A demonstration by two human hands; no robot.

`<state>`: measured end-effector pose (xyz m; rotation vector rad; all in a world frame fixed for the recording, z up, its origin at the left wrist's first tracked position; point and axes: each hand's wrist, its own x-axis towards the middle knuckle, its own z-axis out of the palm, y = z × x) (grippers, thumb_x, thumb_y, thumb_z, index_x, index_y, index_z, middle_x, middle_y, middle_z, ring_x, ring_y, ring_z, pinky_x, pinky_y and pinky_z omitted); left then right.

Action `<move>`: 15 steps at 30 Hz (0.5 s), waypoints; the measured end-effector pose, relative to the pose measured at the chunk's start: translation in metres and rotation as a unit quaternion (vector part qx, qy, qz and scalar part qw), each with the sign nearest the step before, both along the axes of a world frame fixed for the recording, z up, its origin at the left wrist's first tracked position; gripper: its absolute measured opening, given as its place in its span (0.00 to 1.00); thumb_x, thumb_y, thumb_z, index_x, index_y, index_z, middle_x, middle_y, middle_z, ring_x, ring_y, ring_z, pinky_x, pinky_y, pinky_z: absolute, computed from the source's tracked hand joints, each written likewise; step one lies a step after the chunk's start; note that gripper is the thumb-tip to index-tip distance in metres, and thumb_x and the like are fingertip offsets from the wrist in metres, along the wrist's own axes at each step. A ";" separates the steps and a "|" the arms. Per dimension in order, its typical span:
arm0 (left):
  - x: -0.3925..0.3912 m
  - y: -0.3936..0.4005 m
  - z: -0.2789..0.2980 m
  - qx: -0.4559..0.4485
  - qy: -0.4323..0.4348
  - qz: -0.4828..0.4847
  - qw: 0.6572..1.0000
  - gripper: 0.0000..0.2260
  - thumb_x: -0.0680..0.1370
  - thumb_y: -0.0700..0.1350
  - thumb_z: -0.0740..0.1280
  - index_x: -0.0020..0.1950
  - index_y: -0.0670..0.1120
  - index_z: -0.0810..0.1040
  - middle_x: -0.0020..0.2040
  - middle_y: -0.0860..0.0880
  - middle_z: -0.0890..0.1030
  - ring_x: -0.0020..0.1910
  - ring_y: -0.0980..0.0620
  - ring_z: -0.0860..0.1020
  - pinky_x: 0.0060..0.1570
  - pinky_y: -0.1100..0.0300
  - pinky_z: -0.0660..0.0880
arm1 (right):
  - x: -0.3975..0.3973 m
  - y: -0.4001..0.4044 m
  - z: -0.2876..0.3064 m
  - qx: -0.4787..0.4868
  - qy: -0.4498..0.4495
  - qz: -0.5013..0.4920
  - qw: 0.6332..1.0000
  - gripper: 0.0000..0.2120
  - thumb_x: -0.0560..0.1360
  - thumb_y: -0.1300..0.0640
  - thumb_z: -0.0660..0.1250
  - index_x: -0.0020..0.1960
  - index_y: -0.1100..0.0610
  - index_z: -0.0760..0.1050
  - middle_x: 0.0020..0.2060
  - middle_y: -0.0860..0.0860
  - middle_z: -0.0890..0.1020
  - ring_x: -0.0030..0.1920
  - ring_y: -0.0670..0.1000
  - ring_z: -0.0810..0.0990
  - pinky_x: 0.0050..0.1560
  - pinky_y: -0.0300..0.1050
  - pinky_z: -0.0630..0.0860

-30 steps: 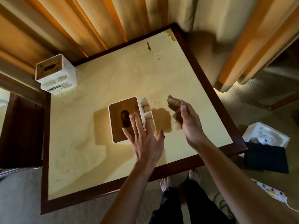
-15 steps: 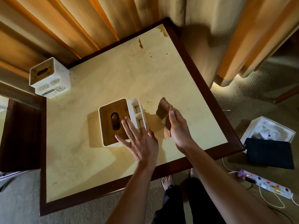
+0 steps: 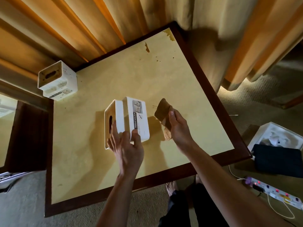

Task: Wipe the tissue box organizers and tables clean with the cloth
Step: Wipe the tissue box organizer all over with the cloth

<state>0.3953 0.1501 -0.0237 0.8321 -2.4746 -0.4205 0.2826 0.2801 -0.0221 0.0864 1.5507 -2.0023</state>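
A yellow-topped table [image 3: 172,89] with a dark wood rim. On it, the tissue holder [image 3: 129,118] is tipped sideways, gripped by the left hand [image 3: 127,147]. Right hand [image 3: 179,128] clutches a brown cloth [image 3: 164,114] just beside it.

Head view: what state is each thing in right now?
Near tissue box organizer: tipped on its side, held by left hand.
Far tissue box organizer: upright at the table corner, speckled.
Cloth: bunched in right hand.
Table: stained.
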 end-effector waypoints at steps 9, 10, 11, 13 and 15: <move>0.020 -0.021 0.023 0.239 0.071 0.086 0.965 0.19 0.77 0.52 0.62 0.58 0.41 0.83 0.69 0.58 0.71 0.54 0.56 0.78 0.37 0.68 0.74 | 0.003 -0.012 0.003 -0.025 -0.016 0.035 0.999 0.15 0.85 0.54 0.52 0.58 0.54 0.77 0.44 0.50 0.81 0.42 0.41 0.80 0.42 0.34 0.74; 0.023 -0.023 0.020 0.253 0.071 0.089 0.961 0.15 0.79 0.50 0.63 0.56 0.42 0.83 0.71 0.57 0.71 0.55 0.56 0.78 0.38 0.65 0.74 | 0.004 -0.013 0.002 -0.022 -0.021 0.039 0.999 0.15 0.85 0.54 0.52 0.57 0.53 0.77 0.45 0.50 0.82 0.44 0.42 0.81 0.44 0.35 0.75; 0.026 -0.024 0.019 0.267 0.074 0.089 0.957 0.10 0.81 0.46 0.64 0.53 0.44 0.83 0.72 0.54 0.72 0.55 0.58 0.77 0.38 0.66 0.75 | 0.005 -0.013 0.002 -0.019 -0.027 0.041 0.999 0.15 0.85 0.53 0.52 0.56 0.51 0.78 0.46 0.49 0.83 0.45 0.43 0.81 0.45 0.36 0.75; 0.029 -0.025 0.018 0.288 0.073 0.089 0.951 0.06 0.82 0.43 0.65 0.50 0.48 0.81 0.73 0.51 0.72 0.53 0.68 0.77 0.37 0.73 0.73 | 0.008 -0.015 0.002 -0.015 -0.040 0.043 0.998 0.16 0.85 0.53 0.52 0.54 0.50 0.79 0.46 0.48 0.84 0.47 0.45 0.82 0.47 0.38 0.76; 0.031 -0.026 0.022 0.304 0.082 0.067 0.947 0.07 0.79 0.49 0.65 0.51 0.50 0.82 0.72 0.50 0.73 0.53 0.73 0.75 0.38 0.75 0.72 | 0.010 -0.016 0.001 -0.018 -0.058 0.043 0.997 0.17 0.85 0.52 0.53 0.52 0.50 0.80 0.46 0.48 0.85 0.49 0.46 0.83 0.49 0.40 0.77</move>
